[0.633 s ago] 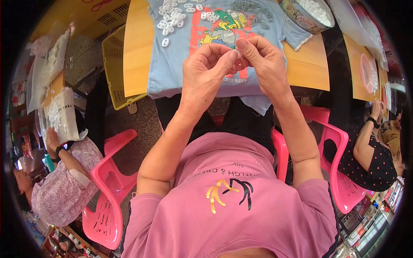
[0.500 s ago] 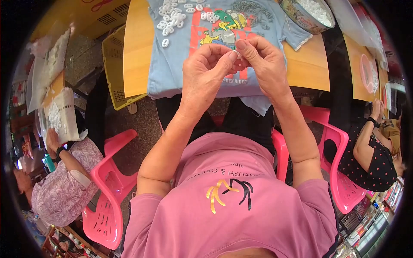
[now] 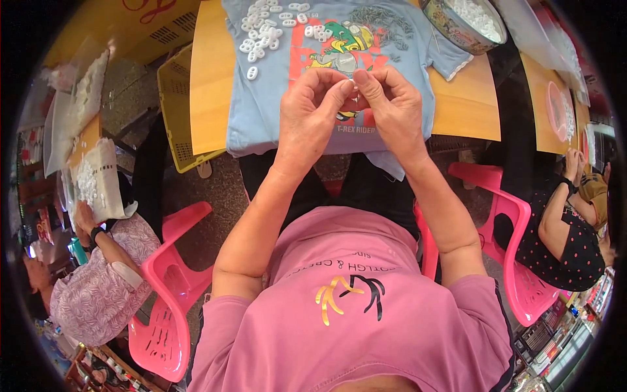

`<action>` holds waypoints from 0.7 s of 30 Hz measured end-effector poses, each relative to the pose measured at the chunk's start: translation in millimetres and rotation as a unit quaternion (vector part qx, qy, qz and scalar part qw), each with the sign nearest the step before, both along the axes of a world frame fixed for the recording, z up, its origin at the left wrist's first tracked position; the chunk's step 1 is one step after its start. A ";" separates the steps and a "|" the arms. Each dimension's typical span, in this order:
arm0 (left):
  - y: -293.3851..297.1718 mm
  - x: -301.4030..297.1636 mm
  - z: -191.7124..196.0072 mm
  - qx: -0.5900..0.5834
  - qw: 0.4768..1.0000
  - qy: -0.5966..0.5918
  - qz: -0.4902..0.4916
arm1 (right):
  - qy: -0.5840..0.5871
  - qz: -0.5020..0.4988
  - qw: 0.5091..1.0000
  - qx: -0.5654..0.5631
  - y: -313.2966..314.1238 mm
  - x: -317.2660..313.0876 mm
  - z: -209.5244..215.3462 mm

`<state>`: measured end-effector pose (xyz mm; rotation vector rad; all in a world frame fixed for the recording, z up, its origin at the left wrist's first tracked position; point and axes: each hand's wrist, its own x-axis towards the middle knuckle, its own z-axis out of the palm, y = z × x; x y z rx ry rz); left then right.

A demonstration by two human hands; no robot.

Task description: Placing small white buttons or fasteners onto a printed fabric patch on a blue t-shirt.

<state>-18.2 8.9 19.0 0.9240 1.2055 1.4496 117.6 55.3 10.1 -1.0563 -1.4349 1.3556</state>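
Both hands meet above the light blue T-shirt spread on the wooden table. The left hand and right hand pinch a small white piece between their fingertips, over the shirt's printed picture. A heap of white plastic rings lies on the shirt beyond the left hand. A round bowl of white pieces stands off the shirt's far right corner.

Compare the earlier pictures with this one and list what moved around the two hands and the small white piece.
Almost nothing changed. The left hand and right hand stay together, fingertips pinching a small white plastic piece above the light blue printed T-shirt; no clear shift shows. The pile of small white plastic rings and the round metal bowl lie as before.
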 end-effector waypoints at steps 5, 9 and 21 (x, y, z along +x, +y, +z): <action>-1.6 -7.6 3.1 0.030 0.999 0.013 0.007 | -0.045 0.097 0.993 0.055 15.4 13.8 14.8; -4.6 -9.9 7.8 0.040 0.999 0.011 -0.005 | -0.045 0.108 0.983 0.141 19.7 15.2 26.6; -14.2 -12.7 11.7 -0.042 0.986 -0.143 -0.077 | -0.133 0.149 0.934 0.297 9.3 20.2 44.6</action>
